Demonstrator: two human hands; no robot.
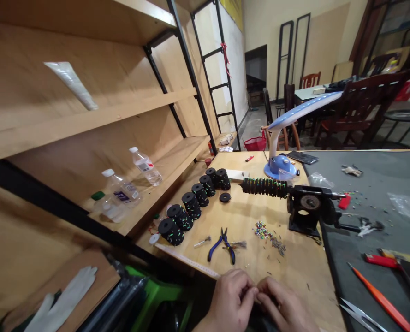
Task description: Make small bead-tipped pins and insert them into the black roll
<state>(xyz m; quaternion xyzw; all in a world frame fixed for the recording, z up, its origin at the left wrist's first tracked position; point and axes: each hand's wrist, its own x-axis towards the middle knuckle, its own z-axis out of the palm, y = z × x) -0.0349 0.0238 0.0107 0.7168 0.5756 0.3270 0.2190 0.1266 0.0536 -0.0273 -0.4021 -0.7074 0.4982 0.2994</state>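
At the table's front edge my left hand [235, 295] and my right hand [281, 302] meet, fingertips pinched together. Whatever lies between them is too small to make out. Just beyond sit blue-handled pliers [222, 246], jaws spread, with small bundles of fine wires [239, 245] beside them. A pile of tiny coloured pieces [262, 229] lies ahead, next to short dark bits [278, 246]. Farther off, a hand-cranked winding device [306, 207] carries a ribbed black roll [265, 187] with green and red bits along it.
Several black spools [191, 205] stand in a row on the left, by a shelf [170, 159] with plastic bottles [147, 167]. A blue desk lamp [281, 165] is at the back. Scissors [360, 316] and an orange pointed tool [381, 295] lie on the dark mat at right.
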